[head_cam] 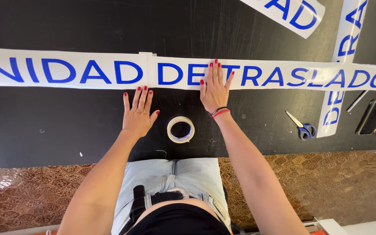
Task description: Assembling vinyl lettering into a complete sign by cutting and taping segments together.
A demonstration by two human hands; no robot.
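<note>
A long white banner strip (188, 69) with blue lettering runs across the upper part of the frame on a black work surface (66, 122). My right hand (215, 89) presses flat on it, fingers spread; my left hand (139, 114) lies flat just below its edge, fingers together. A tape roll (180, 129) sits between my wrists, scissors (303, 128) at right. I judge that steady, even pressure near the seam keeps the strip aligned.
</note>
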